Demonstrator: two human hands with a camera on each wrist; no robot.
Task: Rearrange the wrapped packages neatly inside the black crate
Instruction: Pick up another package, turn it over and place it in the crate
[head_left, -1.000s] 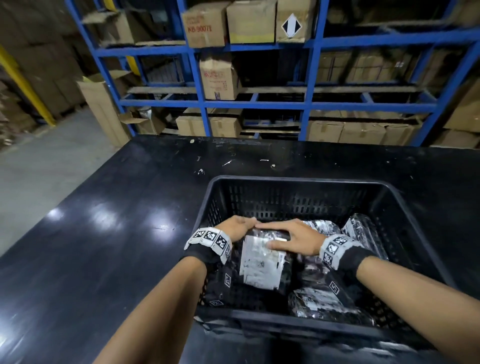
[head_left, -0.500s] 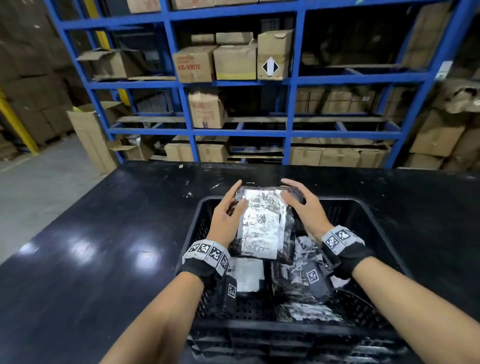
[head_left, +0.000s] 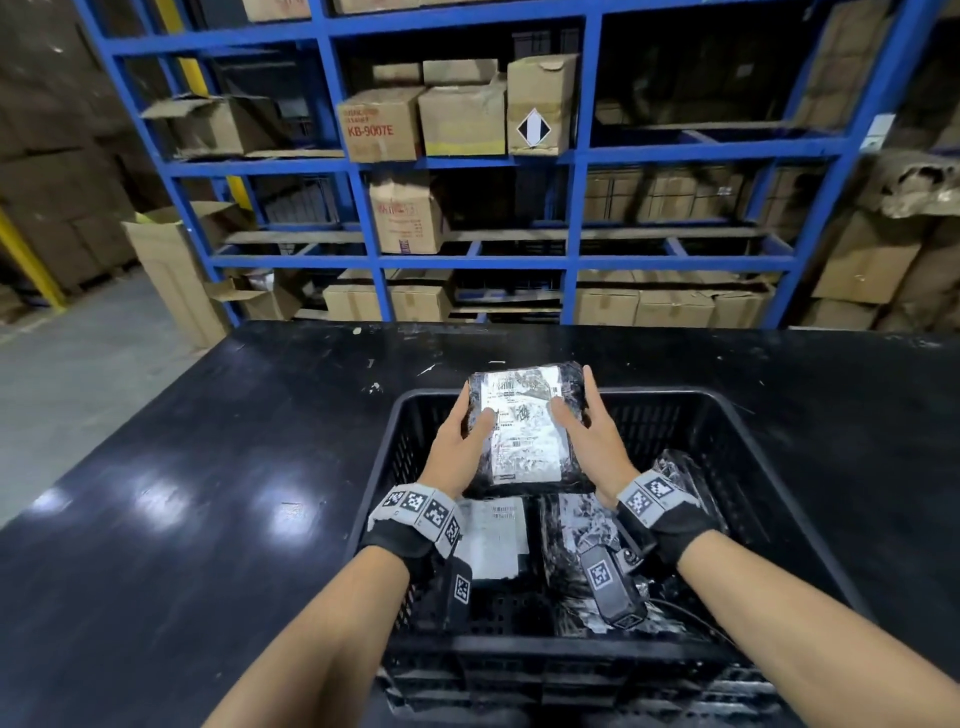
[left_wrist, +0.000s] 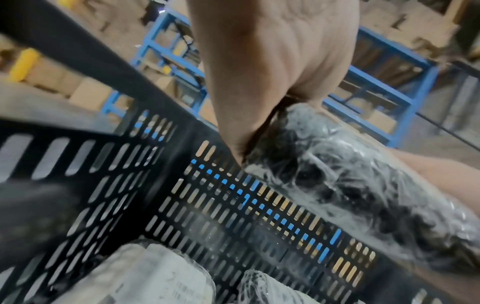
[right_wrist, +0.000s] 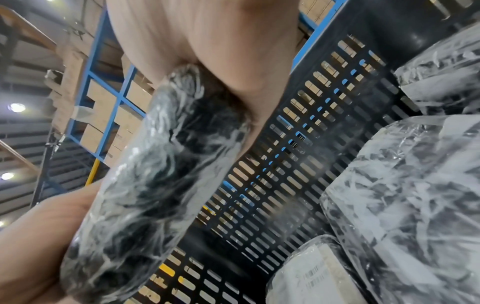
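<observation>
A black slotted crate stands on the black table. Both hands hold one wrapped package, dark with a white label, tilted up above the crate's far half. My left hand grips its left edge and my right hand its right edge, thumbs on the label side. The same package shows in the left wrist view and the right wrist view. More wrapped packages lie on the crate floor: one with a white label at the near left, a dark one beside it, another by the right wall.
The black table stretches wide to the left and behind the crate, with small scraps near its far edge. Blue shelving loaded with cardboard boxes stands behind the table. Grey floor lies to the left.
Both hands took the labelled package off the pile in the crate, lifted it and carried it toward the crate's far wall. It now stands tilted up, higher than before.
</observation>
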